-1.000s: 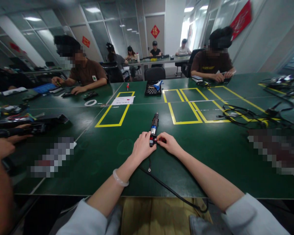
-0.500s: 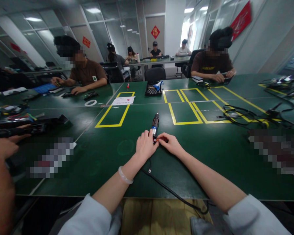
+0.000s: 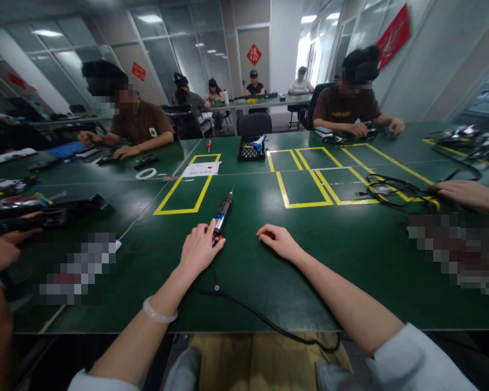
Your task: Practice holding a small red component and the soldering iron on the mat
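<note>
My left hand (image 3: 200, 246) is closed round the rear end of a black and silver electric screwdriver (image 3: 223, 213), whose thin tip points away and slightly right. Small red or orange parts show by the thumb. Below the hand a black cable (image 3: 252, 310) with a small metal ring runs right and over the table's near edge. Right of the tool, my right hand (image 3: 280, 242) rests at the green table (image 3: 244, 271) with curled fingers pressed together. Whether something small sits between those fingertips is too small to make out.
Yellow tape rectangles (image 3: 286, 206) mark the table. Behind them stands a black tray (image 3: 251, 149) with a blue-white item. Paper (image 3: 201, 169) and a tape roll (image 3: 145, 174) lie left. Coiled cables (image 3: 387, 187) lie right, near another person's hand (image 3: 472, 194). Two people sit opposite.
My left hand has moved left with the screwdriver, away from my right hand. The tool now tilts right. Another person's hand has appeared at the right by the cables.
</note>
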The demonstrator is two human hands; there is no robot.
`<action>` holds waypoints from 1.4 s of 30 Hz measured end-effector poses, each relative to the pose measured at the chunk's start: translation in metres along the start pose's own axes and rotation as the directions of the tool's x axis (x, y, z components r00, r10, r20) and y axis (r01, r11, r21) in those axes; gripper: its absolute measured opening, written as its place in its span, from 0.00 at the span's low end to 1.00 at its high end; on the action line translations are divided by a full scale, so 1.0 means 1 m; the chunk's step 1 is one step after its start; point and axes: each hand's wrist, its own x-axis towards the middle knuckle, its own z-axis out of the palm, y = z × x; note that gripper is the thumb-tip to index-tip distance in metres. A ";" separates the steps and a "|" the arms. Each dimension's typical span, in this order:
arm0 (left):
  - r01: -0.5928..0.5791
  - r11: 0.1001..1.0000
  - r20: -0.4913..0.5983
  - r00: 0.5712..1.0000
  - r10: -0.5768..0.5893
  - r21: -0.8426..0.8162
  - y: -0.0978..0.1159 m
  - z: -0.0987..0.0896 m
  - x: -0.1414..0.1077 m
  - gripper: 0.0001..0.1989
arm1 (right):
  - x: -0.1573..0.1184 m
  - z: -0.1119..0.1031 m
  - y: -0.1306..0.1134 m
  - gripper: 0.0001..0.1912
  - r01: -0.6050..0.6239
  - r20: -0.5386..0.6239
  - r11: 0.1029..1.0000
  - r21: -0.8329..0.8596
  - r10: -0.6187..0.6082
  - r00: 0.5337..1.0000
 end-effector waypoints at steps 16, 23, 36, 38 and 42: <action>0.327 0.937 0.117 0.933 -0.341 0.126 -0.163 0.015 -0.027 0.37 | 0.000 0.002 0.000 0.07 0.008 0.030 0.999 -0.053 -0.006 1.000; 0.307 0.935 -0.091 0.951 -0.295 0.179 -0.153 0.012 -0.038 0.29 | 0.000 0.002 0.001 0.08 0.025 0.039 0.996 -0.085 -0.022 0.999; 0.055 0.754 0.036 0.998 -0.042 -0.655 -0.032 -0.030 0.010 0.19 | 0.001 0.001 0.003 0.09 -0.009 0.054 0.999 0.032 0.007 0.999; -0.017 0.611 0.061 0.992 0.108 -0.792 0.009 -0.028 0.023 0.19 | 0.000 0.000 0.003 0.09 -0.027 0.061 0.996 0.079 0.022 0.998; 0.026 0.332 0.130 0.946 0.296 -0.943 0.064 -0.009 0.040 0.23 | 0.000 -0.003 0.002 0.14 -0.060 0.087 0.966 0.252 0.039 0.995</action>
